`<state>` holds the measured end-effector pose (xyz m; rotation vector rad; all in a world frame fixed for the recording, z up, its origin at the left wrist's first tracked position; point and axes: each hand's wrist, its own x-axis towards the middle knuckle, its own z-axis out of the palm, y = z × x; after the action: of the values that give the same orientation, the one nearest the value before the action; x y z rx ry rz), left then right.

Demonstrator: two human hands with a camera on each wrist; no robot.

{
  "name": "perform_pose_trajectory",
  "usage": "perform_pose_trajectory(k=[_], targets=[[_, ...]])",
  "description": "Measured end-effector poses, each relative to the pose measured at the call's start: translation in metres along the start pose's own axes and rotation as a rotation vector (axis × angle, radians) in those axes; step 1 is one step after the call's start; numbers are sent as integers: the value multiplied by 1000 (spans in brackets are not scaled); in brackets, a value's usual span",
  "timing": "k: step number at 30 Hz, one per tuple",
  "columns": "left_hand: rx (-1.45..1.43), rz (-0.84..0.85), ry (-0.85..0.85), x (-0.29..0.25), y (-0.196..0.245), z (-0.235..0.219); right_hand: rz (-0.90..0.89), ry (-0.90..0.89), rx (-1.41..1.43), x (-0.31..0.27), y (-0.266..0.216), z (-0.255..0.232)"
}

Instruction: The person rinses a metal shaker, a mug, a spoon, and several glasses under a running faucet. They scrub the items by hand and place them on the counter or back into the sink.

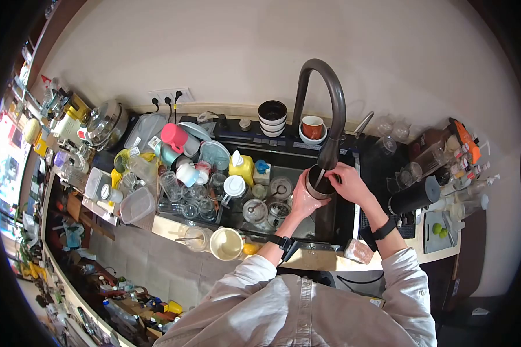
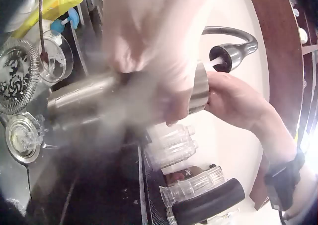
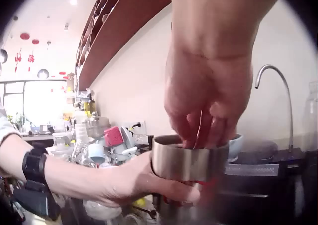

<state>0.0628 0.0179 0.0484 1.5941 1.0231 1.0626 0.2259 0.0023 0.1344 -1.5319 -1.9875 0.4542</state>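
Note:
My left hand [image 1: 307, 199] grips a tall stainless steel cup [image 3: 181, 164] around its side, over the sink. The cup's mouth is under the spout of the dark faucet [image 1: 330, 147], and a stream of water [image 2: 216, 61] leaves the spout. From above, my right hand [image 1: 351, 184] reaches into the cup's mouth, fingers pointing down past the rim in the right wrist view. Their tips are hidden inside, so I cannot tell whether they pinch anything. In the left wrist view the cup's brushed metal body [image 2: 82, 98] lies across the picture, partly blurred.
Inside the sink [image 1: 324, 222], left of the cup, sit glass jars and a metal strainer [image 2: 17, 76]. A yellow bottle [image 1: 241, 168] and crowded dishes stand farther left. Stacked bowls [image 1: 272, 118] are behind. On the right are glasses and a black cylinder [image 1: 414, 195].

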Motion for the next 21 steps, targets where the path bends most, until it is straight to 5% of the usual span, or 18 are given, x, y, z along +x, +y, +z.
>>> perform_pose_trajectory(k=[3, 7, 9, 12, 16, 21], targets=[[-70, -24, 20, 2, -4, 3, 151, 235, 122, -16, 8, 7], [-264, -156, 43, 7, -28, 13, 618, 105, 546, -41, 45, 30], [-540, -233, 65, 8, -30, 18, 622, -79, 671, -50, 42, 31], [-865, -439, 29, 8, -30, 22, 423, -204, 476, -73, 57, 48], [-911, -477, -84, 4, -32, 31, 532, -206, 245, -84, 50, 45], [-834, -630, 295, 12, -63, 43, 678, -401, -62, -78, 18, 30]])
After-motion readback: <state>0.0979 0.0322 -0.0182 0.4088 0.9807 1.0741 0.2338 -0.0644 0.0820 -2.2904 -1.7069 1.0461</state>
